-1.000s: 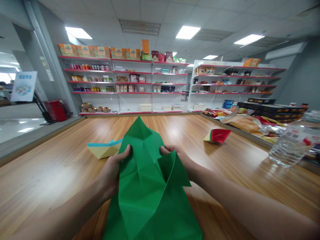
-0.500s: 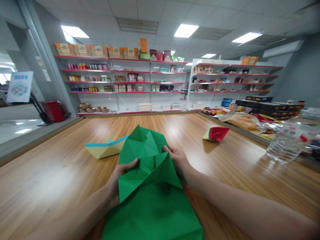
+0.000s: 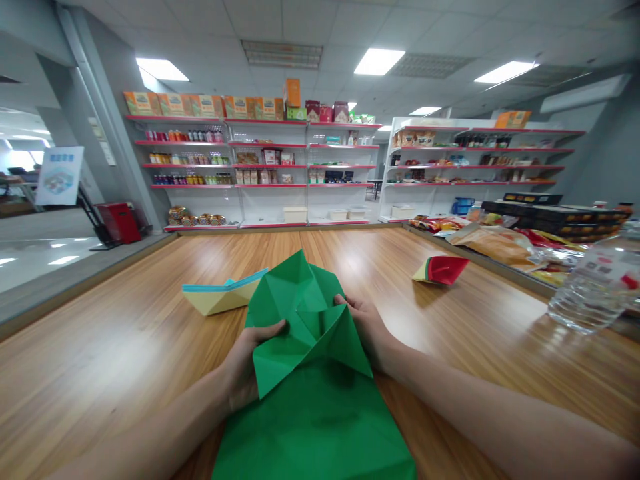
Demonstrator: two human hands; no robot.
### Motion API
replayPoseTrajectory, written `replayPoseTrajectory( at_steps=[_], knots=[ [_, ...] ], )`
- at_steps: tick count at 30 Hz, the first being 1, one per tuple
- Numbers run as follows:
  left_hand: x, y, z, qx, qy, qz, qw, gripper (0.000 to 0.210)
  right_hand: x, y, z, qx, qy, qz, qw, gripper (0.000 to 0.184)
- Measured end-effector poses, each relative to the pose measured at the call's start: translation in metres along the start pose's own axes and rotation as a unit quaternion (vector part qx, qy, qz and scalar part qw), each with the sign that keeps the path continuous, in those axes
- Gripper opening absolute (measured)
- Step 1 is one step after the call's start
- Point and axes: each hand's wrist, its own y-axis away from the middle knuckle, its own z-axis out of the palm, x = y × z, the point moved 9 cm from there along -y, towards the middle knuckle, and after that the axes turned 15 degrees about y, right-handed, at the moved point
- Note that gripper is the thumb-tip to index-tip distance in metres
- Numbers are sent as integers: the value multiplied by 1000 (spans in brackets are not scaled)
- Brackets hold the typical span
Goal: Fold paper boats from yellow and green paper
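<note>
A large sheet of green paper (image 3: 315,427), creased and partly folded, is held up over the wooden table (image 3: 115,353). My left hand (image 3: 250,360) grips its left side, thumb on the front and fingers hidden behind. On the right side my right hand (image 3: 363,323) pinches the paper near a raised, pointed flap; most of its fingers are behind the sheet. Beyond my left hand lies a cream paper boat (image 3: 213,301) with a blue rim, partly covered by the green paper. A small red, green and cream folded paper piece (image 3: 443,270) rests farther off to the right.
A clear plastic bottle (image 3: 590,283) stands at the right edge. Behind it are snack packets (image 3: 500,243) and stacked black boxes (image 3: 545,217). Shelves of goods (image 3: 270,143) line the back wall. A sign board (image 3: 60,177) and a red box (image 3: 120,222) are at the left.
The whole view has shifted slightly, so things appear farther right. Both hands keep their hold on the green paper, whose upper folds have changed shape a little.
</note>
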Motion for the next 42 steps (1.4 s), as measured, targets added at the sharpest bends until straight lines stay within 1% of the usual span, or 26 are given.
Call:
replayPoseTrajectory(
  at_steps=[5,10,14,17,19,20,23,27,30,34,36,39,42],
  knots=[
    [-1,0,-4,15,-10,-8,1000,39,0,0,1,2,-5,5,1000,33],
    [1,1,0,14,-4,2,1000,36,0,0,1,-5,-5,4,1000,38],
    [-1,2,1,18,7,-18,1000,36,3,-1,0,-2,-11,6,1000,43],
    [-3,2,-6,49,5,-26,998,40,5,-3,0,-8,-7,2,1000,42],
    [-2,3,-11,73,0,-15,997,44,4,-3,-1,-10,4,-2,1000,41],
    [-1,4,-12,77,-5,-3,997,45,3,-4,-1,-9,11,-4,1000,40],
    [3,7,-10,62,-26,29,997,45,-5,-4,-1,-16,26,-13,999,38],
    [5,9,-1,32,-36,55,997,45,-16,-3,1,-35,24,-27,999,37],
    [8,9,4,17,-38,83,996,47,-21,-3,-3,-21,26,-44,998,33],
    [10,9,3,30,-40,106,993,53,-21,-4,-11,5,32,-39,999,33],
    [11,10,4,35,-40,113,992,53,-20,-4,-11,8,34,-31,999,34],
    [9,12,1,56,-29,96,993,47,-21,-2,-6,5,31,-33,999,33],
    [2,14,-3,68,8,52,996,43,-23,6,5,-9,31,-50,998,34]
  ],
)
